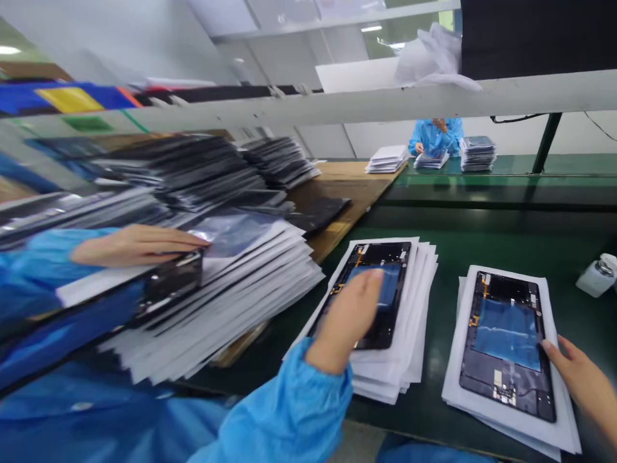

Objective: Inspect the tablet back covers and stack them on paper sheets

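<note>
My left hand (351, 316), in a blue sleeve, is over a dark tablet back cover (385, 328) with a blue film panel. Its fingers are curled together; what they hold, if anything, is hidden. That cover lies on a stack of white sheets (417, 334). To the right, my right hand (581, 379) grips the right edge of another tablet back cover (506, 347), thumb on top. This one shows a blue film, an orange flex cable and a small board, and rests on white sheets (456, 379).
At the left, a co-worker's hand (139, 244) holds a blurred dark panel (171, 283) by a fanned stack of white sheets (260, 289). Dark stacks (168, 167) stand behind. A white bottle (598, 275) is at the right. A shelf beam (337, 106) crosses above; another person (436, 138) sits beyond.
</note>
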The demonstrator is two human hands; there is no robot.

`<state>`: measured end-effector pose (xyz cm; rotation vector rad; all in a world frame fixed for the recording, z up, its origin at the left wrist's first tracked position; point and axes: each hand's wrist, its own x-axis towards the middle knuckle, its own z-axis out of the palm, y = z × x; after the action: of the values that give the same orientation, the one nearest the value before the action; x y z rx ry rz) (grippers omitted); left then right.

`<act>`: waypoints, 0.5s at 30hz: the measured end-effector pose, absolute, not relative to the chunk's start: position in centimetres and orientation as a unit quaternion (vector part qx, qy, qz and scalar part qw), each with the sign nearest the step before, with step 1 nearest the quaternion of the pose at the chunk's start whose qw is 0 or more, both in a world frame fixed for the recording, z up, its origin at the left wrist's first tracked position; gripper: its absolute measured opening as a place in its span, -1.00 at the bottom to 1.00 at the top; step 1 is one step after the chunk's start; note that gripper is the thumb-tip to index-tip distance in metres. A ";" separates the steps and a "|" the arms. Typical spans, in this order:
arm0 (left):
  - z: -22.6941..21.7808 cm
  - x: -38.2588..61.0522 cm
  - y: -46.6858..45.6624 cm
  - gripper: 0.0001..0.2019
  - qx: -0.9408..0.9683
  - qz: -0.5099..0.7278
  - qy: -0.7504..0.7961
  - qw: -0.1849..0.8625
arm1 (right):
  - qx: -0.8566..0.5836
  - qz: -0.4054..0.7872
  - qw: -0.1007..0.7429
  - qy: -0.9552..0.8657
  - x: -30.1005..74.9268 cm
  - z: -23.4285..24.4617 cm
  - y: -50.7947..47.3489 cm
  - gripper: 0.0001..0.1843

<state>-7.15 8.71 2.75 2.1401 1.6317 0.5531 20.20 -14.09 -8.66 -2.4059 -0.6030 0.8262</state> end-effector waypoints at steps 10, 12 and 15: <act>-7.1 2.9 1.3 -0.58 0.794 -0.010 0.500 0.345 | -0.909 0.262 0.179 -0.272 20.5 -7.9 -13.0 -0.63; -6.8 3.1 1.1 -0.61 0.805 -0.006 0.501 0.318 | -0.911 0.257 0.164 -0.279 20.4 -7.9 -13.0 -0.65; -5.1 3.2 0.4 -0.63 0.835 -0.018 0.497 0.235 | -0.914 0.253 0.152 -0.277 20.3 -7.9 -13.0 -0.65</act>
<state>3.23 0.41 -5.07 2.2909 1.3649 -0.0487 20.30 -12.99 -7.93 -2.6239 -0.7946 0.7256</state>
